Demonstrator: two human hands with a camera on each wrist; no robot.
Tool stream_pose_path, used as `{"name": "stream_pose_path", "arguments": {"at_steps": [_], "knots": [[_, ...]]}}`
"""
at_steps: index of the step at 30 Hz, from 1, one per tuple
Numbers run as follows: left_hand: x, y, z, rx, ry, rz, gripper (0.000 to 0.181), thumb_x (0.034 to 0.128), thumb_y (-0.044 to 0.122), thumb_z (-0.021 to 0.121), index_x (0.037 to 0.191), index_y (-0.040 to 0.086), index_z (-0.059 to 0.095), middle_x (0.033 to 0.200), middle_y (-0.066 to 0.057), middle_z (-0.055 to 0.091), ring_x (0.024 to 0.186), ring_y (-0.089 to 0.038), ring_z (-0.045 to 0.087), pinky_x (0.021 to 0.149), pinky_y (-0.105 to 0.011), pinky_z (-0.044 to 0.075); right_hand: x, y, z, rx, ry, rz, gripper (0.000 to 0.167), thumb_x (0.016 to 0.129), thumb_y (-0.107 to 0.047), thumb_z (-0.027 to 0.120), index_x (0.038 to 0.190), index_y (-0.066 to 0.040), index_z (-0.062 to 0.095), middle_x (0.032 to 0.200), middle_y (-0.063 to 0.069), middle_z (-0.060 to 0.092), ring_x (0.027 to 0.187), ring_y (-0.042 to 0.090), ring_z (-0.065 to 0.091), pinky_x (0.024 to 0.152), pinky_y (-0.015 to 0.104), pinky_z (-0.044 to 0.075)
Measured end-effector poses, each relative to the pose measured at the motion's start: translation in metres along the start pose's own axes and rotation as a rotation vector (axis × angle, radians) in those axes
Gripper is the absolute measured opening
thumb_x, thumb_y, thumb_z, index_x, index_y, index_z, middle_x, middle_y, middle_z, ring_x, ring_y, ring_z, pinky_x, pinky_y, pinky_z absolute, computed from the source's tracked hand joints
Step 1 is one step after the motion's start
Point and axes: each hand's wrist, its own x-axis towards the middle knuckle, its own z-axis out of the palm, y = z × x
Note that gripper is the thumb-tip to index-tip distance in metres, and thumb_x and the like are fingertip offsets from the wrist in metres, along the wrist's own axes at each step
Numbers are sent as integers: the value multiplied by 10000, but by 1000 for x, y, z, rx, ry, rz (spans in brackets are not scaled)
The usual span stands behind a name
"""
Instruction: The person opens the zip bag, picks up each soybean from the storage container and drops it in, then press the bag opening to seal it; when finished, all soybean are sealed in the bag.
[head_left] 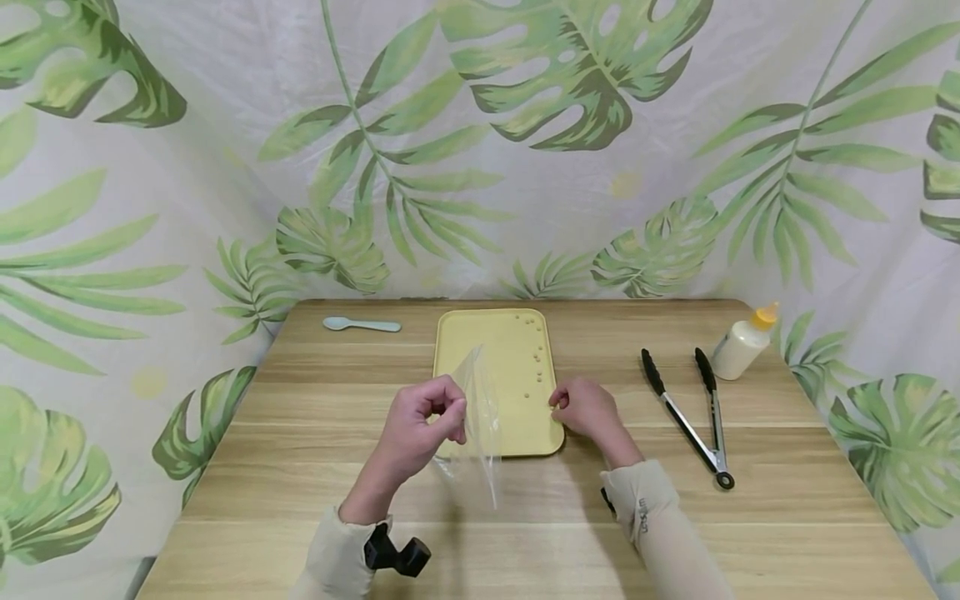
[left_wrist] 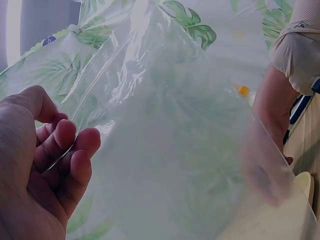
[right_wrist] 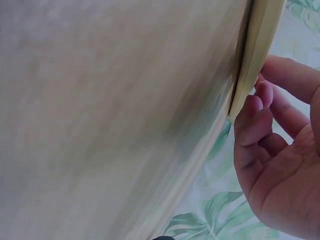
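A clear plastic bag (head_left: 483, 429) hangs from my left hand (head_left: 423, 425), which pinches its edge between thumb and curled fingers. In the left wrist view the bag (left_wrist: 160, 130) spreads out beside the left hand (left_wrist: 50, 160). A yellow tray (head_left: 487, 367) lies flat on the table, partly behind the bag. Several small brown pieces (head_left: 538, 350) are scattered along its right side. My right hand (head_left: 592, 412) grips the tray's right rim near the front corner. The right wrist view shows this right hand (right_wrist: 285, 145) with thumb and fingertips at the tray's rim (right_wrist: 257, 47).
A pale blue spoon (head_left: 363, 325) lies at the back left of the wooden table (head_left: 300, 467). Black-tipped metal tongs (head_left: 693, 429) lie spread on the right, beside a white bottle with an orange cap (head_left: 741, 346). A leaf-patterned cloth (head_left: 450, 167) hangs behind the table.
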Motion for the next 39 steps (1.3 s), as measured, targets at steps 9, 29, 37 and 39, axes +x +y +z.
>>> {"name": "stream_pose_path", "arguments": {"at_steps": [9, 29, 37, 39], "knots": [[-1, -1, -1, 2, 3, -3, 248, 960, -68, 586, 767, 88, 596, 564, -60, 597, 522, -136, 641, 533, -285, 555, 1, -5, 5, -53, 35, 7, 139, 774, -52, 745, 865, -154, 769, 770, -38, 668, 708, 143, 597, 640, 315, 476], [-3, -3, -2, 1, 12, -1, 242, 956, -65, 579, 765, 83, 596, 553, -65, 588, 518, -123, 644, 521, -281, 542, -2, -10, 7, -131, 70, -16, 51, 877, -111, 736, 883, -146, 773, 821, -19, 722, 756, 156, 660, 676, 372, 556], [-3, -3, -3, 3, 7, -6, 253, 949, -70, 572, 755, 91, 589, 545, -59, 582, 516, -113, 647, 508, -278, 538, -4, -5, 2, 24, 18, -42, 47, 932, -124, 718, 921, -112, 762, 842, -3, 703, 768, 139, 630, 745, 350, 547], [-3, -3, -3, 3, 8, -8, 253, 948, -72, 577, 753, 91, 588, 546, -58, 583, 516, -117, 648, 505, -282, 538, -5, -6, -3, 117, -6, -54, 55, 953, -135, 710, 943, -97, 749, 840, 6, 673, 766, 135, 596, 745, 316, 517]]}}
